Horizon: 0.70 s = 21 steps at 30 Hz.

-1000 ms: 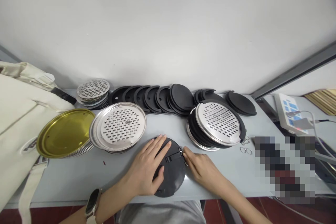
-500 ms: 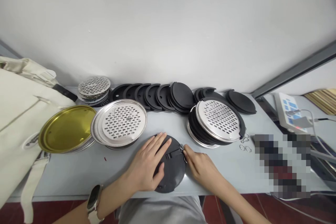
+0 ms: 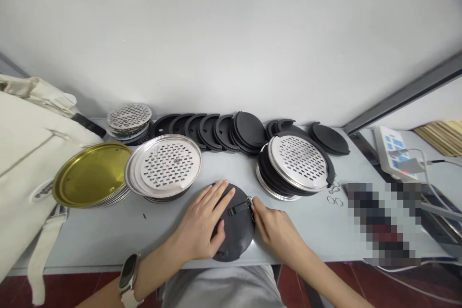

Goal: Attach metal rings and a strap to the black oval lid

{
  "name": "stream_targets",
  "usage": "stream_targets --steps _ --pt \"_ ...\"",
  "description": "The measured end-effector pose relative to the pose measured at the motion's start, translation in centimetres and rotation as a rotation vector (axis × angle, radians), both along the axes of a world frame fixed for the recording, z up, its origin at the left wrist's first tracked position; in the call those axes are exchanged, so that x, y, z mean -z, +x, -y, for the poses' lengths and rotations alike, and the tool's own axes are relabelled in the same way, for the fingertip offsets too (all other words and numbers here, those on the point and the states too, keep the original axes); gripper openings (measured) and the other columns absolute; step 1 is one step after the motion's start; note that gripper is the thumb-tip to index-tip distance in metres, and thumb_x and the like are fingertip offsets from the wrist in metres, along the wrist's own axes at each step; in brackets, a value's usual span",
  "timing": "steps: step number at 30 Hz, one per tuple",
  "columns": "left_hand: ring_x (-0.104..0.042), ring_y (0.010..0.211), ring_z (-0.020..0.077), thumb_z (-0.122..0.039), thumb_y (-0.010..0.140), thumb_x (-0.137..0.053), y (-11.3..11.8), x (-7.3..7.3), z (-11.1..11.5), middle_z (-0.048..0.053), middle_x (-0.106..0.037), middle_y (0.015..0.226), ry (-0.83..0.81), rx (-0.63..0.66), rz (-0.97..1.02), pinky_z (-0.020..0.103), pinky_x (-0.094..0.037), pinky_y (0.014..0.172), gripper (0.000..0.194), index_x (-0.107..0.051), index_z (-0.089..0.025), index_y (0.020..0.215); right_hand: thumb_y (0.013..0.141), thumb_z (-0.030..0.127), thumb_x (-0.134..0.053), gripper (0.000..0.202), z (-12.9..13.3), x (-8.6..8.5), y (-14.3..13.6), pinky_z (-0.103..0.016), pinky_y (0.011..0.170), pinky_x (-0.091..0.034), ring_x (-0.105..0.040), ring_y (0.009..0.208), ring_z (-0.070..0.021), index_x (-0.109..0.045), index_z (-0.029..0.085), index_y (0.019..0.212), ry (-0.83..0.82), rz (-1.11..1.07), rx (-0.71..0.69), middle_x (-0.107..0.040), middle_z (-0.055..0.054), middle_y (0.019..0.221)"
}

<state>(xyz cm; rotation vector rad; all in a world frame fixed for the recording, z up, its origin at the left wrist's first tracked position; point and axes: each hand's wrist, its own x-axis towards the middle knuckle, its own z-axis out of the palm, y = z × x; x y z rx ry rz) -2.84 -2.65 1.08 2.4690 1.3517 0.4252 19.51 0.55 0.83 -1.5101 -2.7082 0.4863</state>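
A round black disc lies near the table's front edge, with a short strap-like clip across its upper face. My left hand rests flat on the disc's left side, fingers stretched out and thumb apart. At the right rim, my right hand pinches a small metal ring; its fingertips partly cover the ring. Right of the disc stands a stack of black discs and silver plates topped by a perforated metal plate. Silver plates with a perforated plate on top sit to the upper left.
Gold plates are stacked at the left beside a cream bag. Black discs line the wall, with perforated plates at their left end. Loose metal rings lie on the right. A power strip is farther right.
The view has shifted very slightly. Both hands keep the same hold on the disc and the ring.
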Motion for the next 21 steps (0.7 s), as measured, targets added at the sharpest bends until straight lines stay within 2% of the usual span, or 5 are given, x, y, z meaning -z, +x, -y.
stream_targets --steps 16,18,20,21 --pt "-0.015 0.143 0.0293 -0.014 0.08 -0.042 0.2 0.0 0.1 0.008 -0.013 0.157 0.004 -0.018 0.004 0.05 -0.026 0.115 0.076 -0.015 -0.014 0.15 0.097 0.02 -0.029 0.024 0.7 1.2 -0.1 -0.027 0.045 -0.022 -0.059 0.04 -0.0182 -0.052 0.014 0.1 0.177 -0.069 0.025 -0.065 -0.003 0.056" --pt "-0.015 0.143 0.0297 -0.015 0.081 -0.042 0.4 0.1 0.0 0.009 -0.013 0.157 0.015 -0.044 -0.007 0.05 -0.026 0.114 0.075 -0.015 -0.013 0.15 0.096 0.019 -0.029 0.024 1.4 1.0 -0.3 -0.027 0.044 -0.023 -0.058 0.04 -0.0176 -0.053 0.014 0.101 0.172 -0.109 0.022 -0.065 -0.003 0.056" --pt "-0.014 0.143 0.0311 -0.017 0.083 -0.042 0.6 0.2 -0.2 0.01 -0.013 0.157 0.036 -0.107 -0.013 0.051 -0.027 0.113 0.073 -0.015 -0.013 0.15 0.096 0.02 -0.031 0.022 2.2 0.7 -0.5 -0.026 0.045 -0.026 -0.058 0.043 -0.0165 -0.052 0.016 0.101 0.105 -0.193 -0.051 -0.063 -0.001 0.057" --pt "-0.014 0.143 0.0319 -0.018 0.084 -0.043 0.7 0.2 -0.3 0.01 -0.013 0.157 0.045 -0.137 -0.015 0.051 -0.027 0.113 0.072 -0.016 -0.013 0.15 0.096 0.02 -0.03 0.022 2.6 0.4 -0.6 -0.026 0.044 -0.025 -0.056 0.041 -0.0167 -0.052 0.017 0.1 0.124 -0.212 -0.034 -0.06 0.0 0.055"
